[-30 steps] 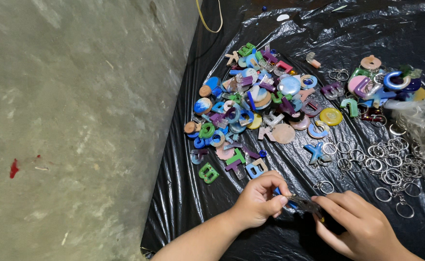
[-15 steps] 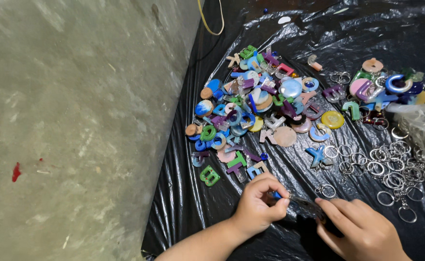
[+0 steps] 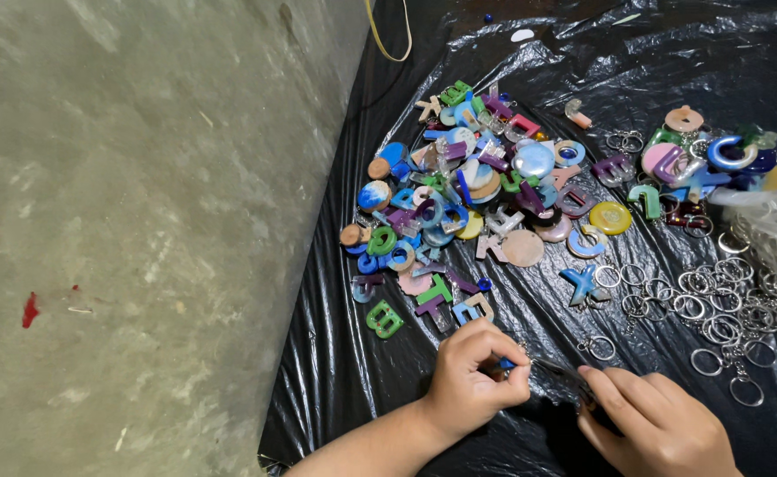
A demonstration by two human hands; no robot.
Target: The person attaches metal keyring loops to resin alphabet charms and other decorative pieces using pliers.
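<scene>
1. Two hands, low centre: left hand (image 3: 472, 378) pinches a small blue charm (image 3: 505, 363); right hand (image 3: 658, 427) grips dark pliers (image 3: 563, 378) touching it.
2. Black plastic sheet (image 3: 335, 371) beneath.
3. Pile of coloured letter charms (image 3: 486, 190) above; metal key rings (image 3: 715, 305) right.

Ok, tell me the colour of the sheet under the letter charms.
Black and glossy; the sheet shows best in the head view, beneath the letter charms.

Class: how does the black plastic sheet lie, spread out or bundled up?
Spread out: the black plastic sheet covers the floor, wrinkled, with charms and rings on it.
</scene>
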